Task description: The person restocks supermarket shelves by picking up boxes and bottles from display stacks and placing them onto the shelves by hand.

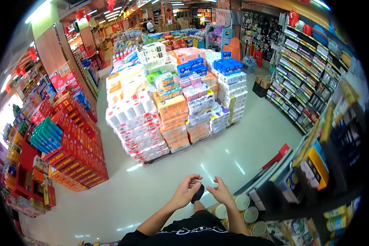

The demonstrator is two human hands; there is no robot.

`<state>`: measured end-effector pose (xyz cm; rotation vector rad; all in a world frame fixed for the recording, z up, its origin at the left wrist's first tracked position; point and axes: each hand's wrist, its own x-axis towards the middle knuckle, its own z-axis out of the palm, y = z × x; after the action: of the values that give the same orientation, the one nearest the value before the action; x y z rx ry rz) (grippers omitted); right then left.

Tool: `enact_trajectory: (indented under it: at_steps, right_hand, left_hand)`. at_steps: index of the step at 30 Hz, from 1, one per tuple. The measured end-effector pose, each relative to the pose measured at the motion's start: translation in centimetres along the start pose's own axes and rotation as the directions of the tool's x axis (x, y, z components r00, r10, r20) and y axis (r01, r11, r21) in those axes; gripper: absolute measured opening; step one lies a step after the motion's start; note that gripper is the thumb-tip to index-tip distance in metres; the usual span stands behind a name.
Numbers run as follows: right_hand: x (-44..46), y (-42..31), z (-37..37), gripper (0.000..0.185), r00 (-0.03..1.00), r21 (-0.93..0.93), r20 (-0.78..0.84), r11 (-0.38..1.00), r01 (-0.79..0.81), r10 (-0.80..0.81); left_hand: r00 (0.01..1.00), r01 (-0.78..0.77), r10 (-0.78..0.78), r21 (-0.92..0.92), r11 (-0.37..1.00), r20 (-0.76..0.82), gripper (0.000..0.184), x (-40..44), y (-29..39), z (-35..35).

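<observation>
My left hand (186, 191) is held out in front of my body, above the floor, with its fingers loosely curved and nothing in it. A short gap away, my right hand (219, 191) is also empty, its fingers bent towards the left one. The hands do not touch. Below them a dark shoe (198, 194) shows between the wrists. Close to my right forearm stand several round containers with pale lids (242, 201). Ahead of both hands rises a large stack of packaged paper rolls (129, 111) and orange tissue packs (172, 107).
Red boxes (76, 145) are piled at the left, with teal packs (47, 132) on top. Shelves of small goods (301, 69) line the right side. A dark shelf with boxed goods (315, 166) stands close at right. A person (150, 27) is far back.
</observation>
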<state>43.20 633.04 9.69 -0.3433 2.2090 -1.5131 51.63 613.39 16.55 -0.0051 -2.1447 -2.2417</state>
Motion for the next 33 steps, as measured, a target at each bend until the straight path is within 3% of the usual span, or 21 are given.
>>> enact_trajectory:
  at_steps: [2, 7, 10, 11, 12, 14, 17, 20, 21, 24, 27, 30, 33]
  right_hand:
    - [5.8, 0.3, -1.3, 0.083, 0.999, 0.004, -0.021, 0.999, -0.036, 0.036]
    - [20.6, -2.3, -5.9, 0.082, 0.989, -0.121, -0.059, 0.984, 0.128, -0.136]
    - [28.2, -5.0, -8.9, 0.082, 0.972, -0.029, -0.094, 0.976, 0.215, -0.216]
    - [30.5, -5.5, -9.8, 0.081, 0.971, -0.038, -0.082, 0.974, 0.221, -0.224]
    - [32.2, -6.1, -10.6, 0.081, 0.970, -0.046, -0.081, 0.973, 0.225, -0.229]
    - [35.7, -7.8, -12.1, 0.081, 0.965, -0.072, -0.082, 0.968, 0.242, -0.248]
    - [41.2, -10.1, -14.6, 0.081, 0.983, 0.003, -0.029, 0.983, 0.181, -0.181]
    - [48.6, -9.4, -16.6, 0.082, 0.965, -0.064, -0.059, 0.966, 0.252, -0.256]
    - [51.5, -8.2, -17.0, 0.082, 0.955, -0.157, -0.062, 0.948, 0.278, -0.290]
    - [58.7, -8.5, -19.4, 0.081, 0.961, -0.130, -0.048, 0.955, 0.265, -0.273]
    - [67.5, -9.9, -23.6, 0.081, 0.964, -0.305, -0.025, 0.921, 0.244, -0.264]
    - [73.3, -11.7, -27.1, 0.080, 0.973, -0.318, -0.049, 0.927, 0.200, -0.226]
    - [79.1, -12.6, -29.7, 0.081, 0.976, -0.325, -0.043, 0.927, 0.188, -0.214]
  left_hand:
    - [0.999, 0.034, -0.033, -0.031, 0.999, 0.020, 0.041, 5.1, -0.9, -0.4]
    - [0.986, 0.144, -0.147, 0.044, 0.989, 0.074, 0.040, 17.8, -1.1, -1.8]
    - [0.985, 0.127, -0.139, 0.123, 0.984, 0.101, 0.041, 25.1, -1.9, -3.2]
    - [0.965, 0.237, -0.255, 0.215, 0.947, 0.059, 0.041, 27.5, -1.2, -3.5]
    - [0.985, 0.155, -0.164, 0.170, 0.973, 0.045, 0.043, 29.7, -2.8, -4.2]
    - [0.989, 0.148, -0.150, 0.080, 0.986, 0.011, 0.043, 33.7, -4.4, -5.3]
    - [0.974, 0.223, -0.223, 0.009, 0.975, -0.032, 0.040, 40.6, -5.5, -6.5]
    - [0.949, 0.300, -0.308, -0.103, 0.948, -0.073, 0.039, 48.2, -6.5, -7.2]
    - [0.951, 0.298, -0.302, -0.065, 0.952, -0.062, 0.039, 50.9, -7.5, -7.7]
    - [0.966, 0.245, -0.248, -0.049, 0.968, -0.071, 0.045, 60.0, -10.2, -8.9]
    - [0.962, 0.255, -0.249, 0.043, 0.966, -0.114, 0.059, 72.6, -10.4, -10.2]
    - [0.942, 0.284, -0.253, 0.124, 0.951, -0.219, 0.066, 81.6, -9.4, -11.5]
    - [0.916, 0.235, -0.222, -0.001, 0.972, -0.335, 0.071, 89.1, -9.5, -12.7]
